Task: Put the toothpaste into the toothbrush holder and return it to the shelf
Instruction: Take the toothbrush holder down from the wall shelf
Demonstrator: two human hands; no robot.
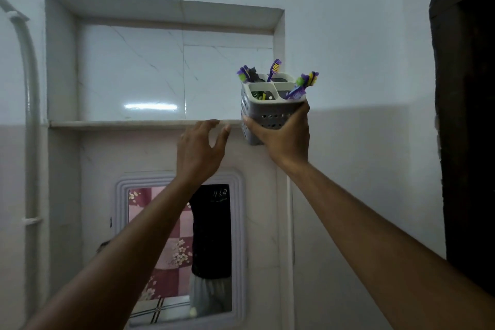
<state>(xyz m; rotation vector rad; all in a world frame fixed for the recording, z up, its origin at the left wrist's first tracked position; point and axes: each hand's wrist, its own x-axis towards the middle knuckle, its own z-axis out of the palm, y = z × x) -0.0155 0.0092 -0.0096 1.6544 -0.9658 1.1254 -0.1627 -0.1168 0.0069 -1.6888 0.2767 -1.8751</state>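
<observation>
— Where's the toothbrush holder point(270, 111)?
— In the right hand point(281, 139), gripped from below, at the shelf point(128, 124) ledge's right end.
— The left hand point(199, 147)?
— Fingers spread, empty, near the ledge.

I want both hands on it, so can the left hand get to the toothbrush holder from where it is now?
Probably yes: the left hand is open beside the toothbrush holder, nothing between them; the right hand covers only its lower right.

Framed mirror point(182, 249) below, white pipe point(30, 115) at left, dark door frame point(466, 115) at rt.
</observation>
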